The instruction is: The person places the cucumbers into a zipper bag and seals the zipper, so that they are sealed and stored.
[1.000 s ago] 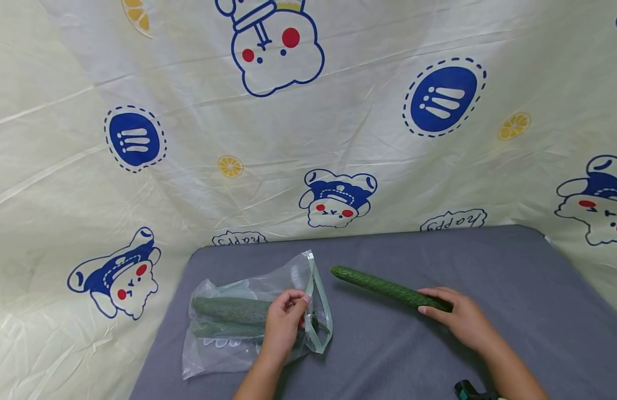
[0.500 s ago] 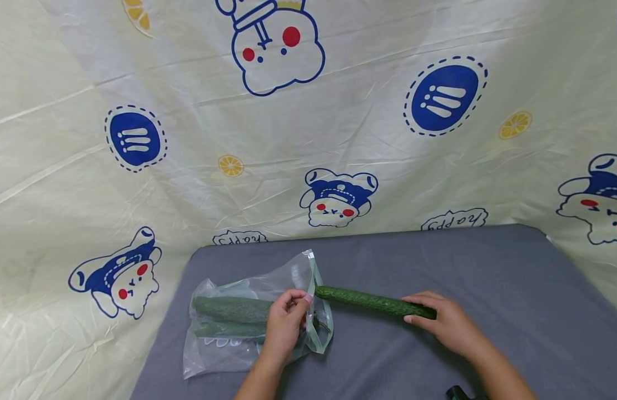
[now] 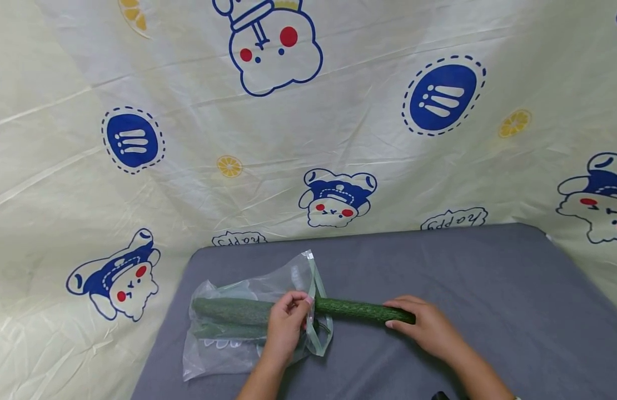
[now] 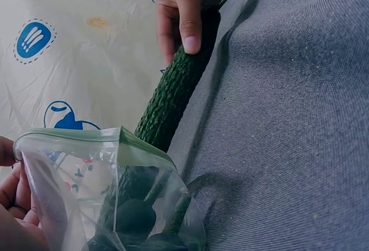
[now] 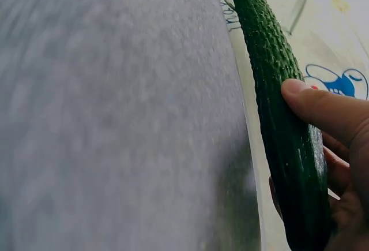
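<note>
A clear zip bag (image 3: 258, 355) lies on the grey cloth with cucumbers (image 3: 228, 310) inside, their stems toward its mouth. My left hand (image 3: 290, 319) pinches the bag's edge at the mouth and holds it apart; the left wrist view shows the zip rim (image 4: 75, 135) gaping. My right hand (image 3: 423, 325) grips another dark green, bumpy cucumber (image 3: 358, 309) by its stem end, thumb on one side and fingers on the other. The far end of that cucumber is through the bag's mouth, seen through the plastic in the left wrist view.
A grey cloth (image 3: 488, 289) covers the table under the bag and hands. Behind it hangs a pale sheet (image 3: 338, 128) printed with cartoon bears, blue ovals and orange slices. A small black object (image 3: 440, 395) shows at the bottom edge near the right forearm.
My right hand has moved left with the cucumber, whose tip has passed from outside the bag to inside its mouth. My left hand has stayed in place on the bag's edge.
</note>
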The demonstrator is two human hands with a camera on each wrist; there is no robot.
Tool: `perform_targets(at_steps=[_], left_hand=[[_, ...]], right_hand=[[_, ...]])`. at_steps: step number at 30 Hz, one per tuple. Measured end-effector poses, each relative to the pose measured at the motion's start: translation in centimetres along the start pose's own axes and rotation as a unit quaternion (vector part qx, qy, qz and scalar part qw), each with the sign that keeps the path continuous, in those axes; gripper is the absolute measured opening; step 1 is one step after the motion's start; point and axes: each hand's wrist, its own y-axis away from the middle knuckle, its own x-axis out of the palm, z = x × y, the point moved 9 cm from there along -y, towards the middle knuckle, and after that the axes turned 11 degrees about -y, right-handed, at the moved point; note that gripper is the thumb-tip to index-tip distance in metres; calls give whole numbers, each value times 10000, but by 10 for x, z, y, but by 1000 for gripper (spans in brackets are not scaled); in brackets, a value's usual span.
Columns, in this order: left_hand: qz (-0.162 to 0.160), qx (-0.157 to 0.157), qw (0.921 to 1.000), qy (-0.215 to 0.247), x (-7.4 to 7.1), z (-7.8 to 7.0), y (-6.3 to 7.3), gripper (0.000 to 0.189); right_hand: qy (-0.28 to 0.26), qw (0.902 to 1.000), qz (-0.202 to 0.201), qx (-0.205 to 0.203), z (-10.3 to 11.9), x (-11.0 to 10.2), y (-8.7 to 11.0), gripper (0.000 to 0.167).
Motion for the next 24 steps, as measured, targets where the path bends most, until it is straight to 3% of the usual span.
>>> perform_targets(at_steps=[24], left_hand=[[222,143,9996,21,6,-2,2,21]], right_hand=[[144,9967,155,-779,47,46,-31,38]])
